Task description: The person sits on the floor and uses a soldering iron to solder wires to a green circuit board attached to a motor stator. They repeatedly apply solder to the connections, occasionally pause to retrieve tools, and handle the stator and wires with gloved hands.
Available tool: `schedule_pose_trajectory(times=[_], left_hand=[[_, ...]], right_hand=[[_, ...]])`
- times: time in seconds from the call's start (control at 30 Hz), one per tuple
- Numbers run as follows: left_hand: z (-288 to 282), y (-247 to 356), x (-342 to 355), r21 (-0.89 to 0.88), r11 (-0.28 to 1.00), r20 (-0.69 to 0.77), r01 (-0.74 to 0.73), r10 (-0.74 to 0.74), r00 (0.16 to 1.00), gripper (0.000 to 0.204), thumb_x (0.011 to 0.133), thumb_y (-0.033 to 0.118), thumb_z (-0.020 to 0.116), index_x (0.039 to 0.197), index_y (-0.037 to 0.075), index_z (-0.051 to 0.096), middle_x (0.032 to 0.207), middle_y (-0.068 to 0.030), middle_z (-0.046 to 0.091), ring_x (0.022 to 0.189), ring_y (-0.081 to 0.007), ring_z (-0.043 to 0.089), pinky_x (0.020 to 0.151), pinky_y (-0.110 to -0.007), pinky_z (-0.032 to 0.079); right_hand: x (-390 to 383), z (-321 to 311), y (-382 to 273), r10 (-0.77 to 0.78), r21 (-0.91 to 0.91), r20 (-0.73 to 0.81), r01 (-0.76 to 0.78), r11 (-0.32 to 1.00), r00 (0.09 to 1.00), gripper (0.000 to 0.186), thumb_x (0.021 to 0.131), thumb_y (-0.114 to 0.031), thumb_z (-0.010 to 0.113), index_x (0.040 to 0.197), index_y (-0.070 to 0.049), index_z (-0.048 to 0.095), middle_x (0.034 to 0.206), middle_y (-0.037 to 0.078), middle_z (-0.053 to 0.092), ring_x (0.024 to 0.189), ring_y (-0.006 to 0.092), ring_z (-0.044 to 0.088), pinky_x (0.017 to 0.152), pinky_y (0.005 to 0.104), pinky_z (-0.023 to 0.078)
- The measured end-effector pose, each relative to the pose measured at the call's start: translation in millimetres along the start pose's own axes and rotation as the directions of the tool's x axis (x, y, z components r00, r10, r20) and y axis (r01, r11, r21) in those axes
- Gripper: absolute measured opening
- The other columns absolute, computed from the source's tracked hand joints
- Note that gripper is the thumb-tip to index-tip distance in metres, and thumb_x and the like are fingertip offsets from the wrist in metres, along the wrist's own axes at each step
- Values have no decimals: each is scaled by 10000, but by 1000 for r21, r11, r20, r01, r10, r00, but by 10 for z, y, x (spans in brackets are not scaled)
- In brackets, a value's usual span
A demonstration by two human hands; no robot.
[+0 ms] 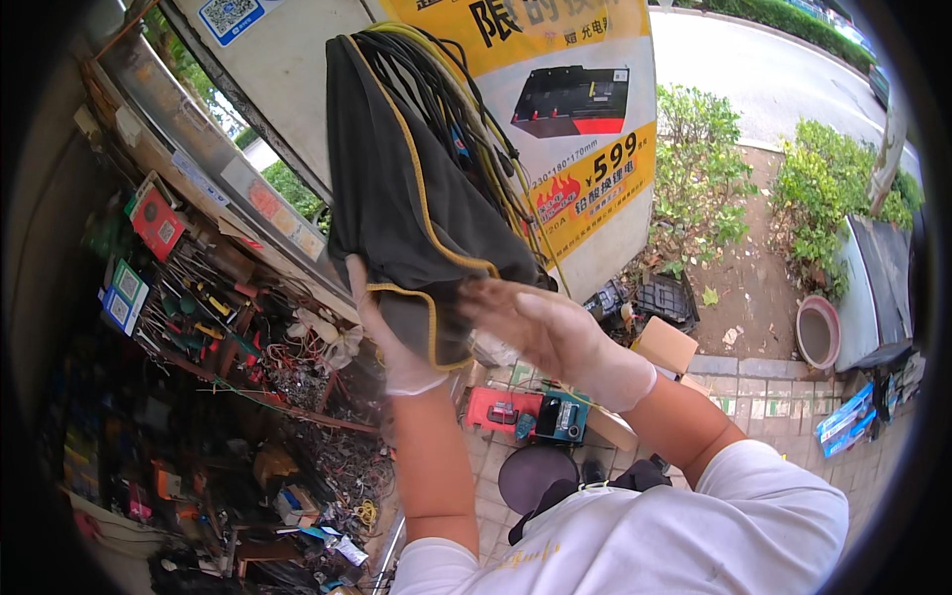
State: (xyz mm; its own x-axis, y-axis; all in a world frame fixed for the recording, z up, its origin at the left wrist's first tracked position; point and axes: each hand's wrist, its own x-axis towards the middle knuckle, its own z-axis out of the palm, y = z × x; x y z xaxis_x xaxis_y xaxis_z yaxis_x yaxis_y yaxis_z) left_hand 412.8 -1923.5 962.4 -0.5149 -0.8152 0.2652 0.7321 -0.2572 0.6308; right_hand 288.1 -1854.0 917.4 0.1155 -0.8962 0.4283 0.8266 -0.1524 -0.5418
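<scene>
A dark grey cloth with yellow edging (397, 188) hangs in folds against a signboard, beside a bundle of cables. It looks like an apron or cover; its exact kind does not show. My left hand (402, 347), in a white glove, grips its lower left edge, and the fingers are partly hidden by the fabric. From the right, my right hand (570, 337), gloved too, reaches to the lower folds. Its fingers are stretched out and blurred by motion, with the thumb apart. Black and yellow cables (446, 89) drape down the cloth's right side.
Behind the cloth stands a yellow and white signboard (605, 198). Shelves of tools and scrap (228, 327) fill the left. On the paving below are a red case (504, 410), a teal case (561, 416), a round stool (535, 478) and a cardboard box (664, 344). Bushes (694, 149) grow at right.
</scene>
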Motion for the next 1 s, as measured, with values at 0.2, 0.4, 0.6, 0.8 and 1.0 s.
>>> schedule_pose_trajectory(times=[0.2, 0.4, 0.6, 0.8, 1.0], left_hand=[[160, -391, -141, 170, 980, 125, -100, 79, 989, 740, 982, 594, 300, 1504, 76, 221, 1526, -52, 303, 1392, -165, 279, 1159, -307, 190], [-428, -184, 130, -296, 952, 423, 73, 63, 904, 654, 1002, 525, 323, 1460, 59, 287, 1485, -89, 348, 1328, -200, 384, 1131, -325, 282], [-412, -856, 5, -153, 987, 246, -56, 93, 965, 635, 1016, 512, 287, 1461, 60, 262, 1474, -88, 356, 1323, -195, 382, 1119, -331, 273], [-293, -512, -48, 64, 987, 158, -148, 136, 978, 592, 1023, 451, 351, 1461, 62, 272, 1452, -68, 382, 1304, -198, 401, 1107, -322, 289], [-76, -188, 98, 150, 930, 182, -337, 309, 934, 633, 1004, 525, 327, 1427, 55, 344, 1412, -123, 423, 1267, -209, 432, 1099, -348, 327]], right_hand=[[204, 281, -15, -341, -987, 159, 142, -75, 926, 696, 891, -268, 485, 1436, 88, 240, 1484, 302, 256, 1425, 411, 178, 1130, 566, 126], [15, 4, 21, -58, -100, 98, 68, 993, 993, 672, 987, -481, 373, 1446, 5, 300, 1439, 208, 399, 1262, 355, 477, 1052, 421, 393], [892, -119, 212, -270, 441, -38, 258, 860, 962, 576, 1001, -443, 368, 1386, -15, 375, 1399, 145, 461, 1193, 291, 530, 1007, 402, 440], [475, -21, 109, -467, -868, 467, 490, -81, 751, 451, 923, -284, 499, 1309, -52, 518, 1283, 130, 572, 1171, 276, 547, 1018, 388, 411], [80, 208, -8, -169, -915, 399, 381, -132, 901, 636, 906, -365, 502, 1375, 50, 394, 1389, 309, 397, 1309, 455, 366, 1106, 483, 270]])
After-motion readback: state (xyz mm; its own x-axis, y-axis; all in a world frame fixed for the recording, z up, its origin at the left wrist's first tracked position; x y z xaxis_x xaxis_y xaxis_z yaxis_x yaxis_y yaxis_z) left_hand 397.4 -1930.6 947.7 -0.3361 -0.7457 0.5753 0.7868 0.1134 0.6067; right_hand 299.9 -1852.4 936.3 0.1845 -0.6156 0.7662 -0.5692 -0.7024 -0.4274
